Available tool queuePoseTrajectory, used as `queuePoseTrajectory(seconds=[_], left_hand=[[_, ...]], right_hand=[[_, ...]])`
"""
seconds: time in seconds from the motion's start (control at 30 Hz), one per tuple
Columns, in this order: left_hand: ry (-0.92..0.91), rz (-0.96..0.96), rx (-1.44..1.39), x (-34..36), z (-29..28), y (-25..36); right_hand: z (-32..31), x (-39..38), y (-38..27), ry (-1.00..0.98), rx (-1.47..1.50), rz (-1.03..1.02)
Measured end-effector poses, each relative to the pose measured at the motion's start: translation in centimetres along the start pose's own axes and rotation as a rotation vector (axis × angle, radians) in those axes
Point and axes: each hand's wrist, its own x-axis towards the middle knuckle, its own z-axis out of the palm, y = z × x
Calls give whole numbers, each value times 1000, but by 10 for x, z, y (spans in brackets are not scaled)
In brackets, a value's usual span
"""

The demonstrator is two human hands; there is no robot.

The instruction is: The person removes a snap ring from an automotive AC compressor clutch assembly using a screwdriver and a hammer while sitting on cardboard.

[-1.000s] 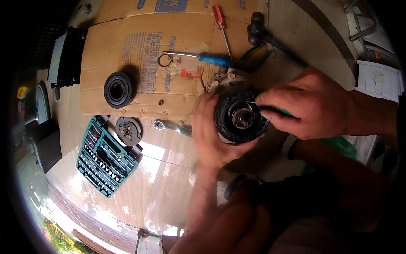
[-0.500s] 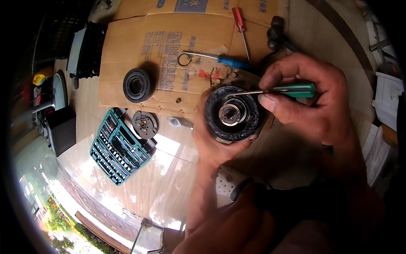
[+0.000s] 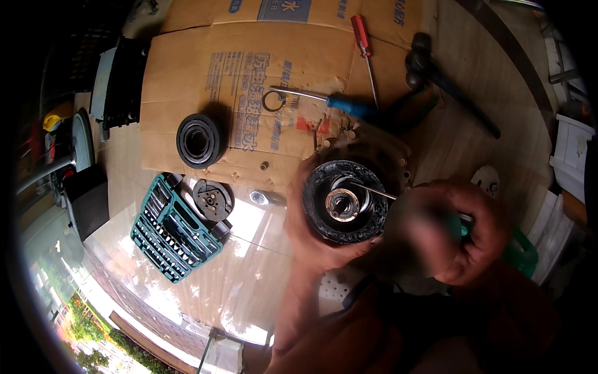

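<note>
Gripping hand: left hand (image 3: 308, 243), fingers curled round the left and lower outer edge of the black round part.
Tool hand: right hand (image 3: 476, 227), partly blurred, fingers closed on a green-handled tool (image 3: 381, 192).
Black round part (image 3: 316, 209): between the hands, open face up, a rust-edged hub (image 3: 342, 206) inside.
Thin shaft: reaches over the rim toward the pale ring round the hub; cannot tell whether its tip touches.
Teal socket case (image 3: 176, 227): open, left on the floor, the slotted disc (image 3: 212, 199) just beside it.
Cardboard (image 3: 187, 68): bears a black pulley (image 3: 184, 140), a blue-handled screwdriver (image 3: 352, 107) and, farther, a red-handled screwdriver (image 3: 362, 36).
Hammer (image 3: 458, 91): far right.
</note>
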Motion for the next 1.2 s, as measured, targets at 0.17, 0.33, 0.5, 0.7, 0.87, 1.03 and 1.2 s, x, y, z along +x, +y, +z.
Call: queuePoseTrajectory(seconds=[0.17,0.33,0.5,0.7,0.87,1.03,1.2], left_hand=[[2,10,51,-4,-5,-11],[-24,77,86,-1,-8,-14],[-19,118,55,4,-4,-11],[26,172,94,-1,-1,-7],[-9,191,151,4,0,1],[-38,202,195,2,-1,6],[-9,211,264,-3,3,13]], right_hand=[[6,18,-18,-155,-65,82],[23,10,-33,-79,-268,80],[17,13,-37,-105,-332,13],[21,23,-38,-174,-374,67],[28,23,-38,-43,-421,12],[20,20,-34,-73,-395,-31],[17,12,-39,-111,-477,49]])
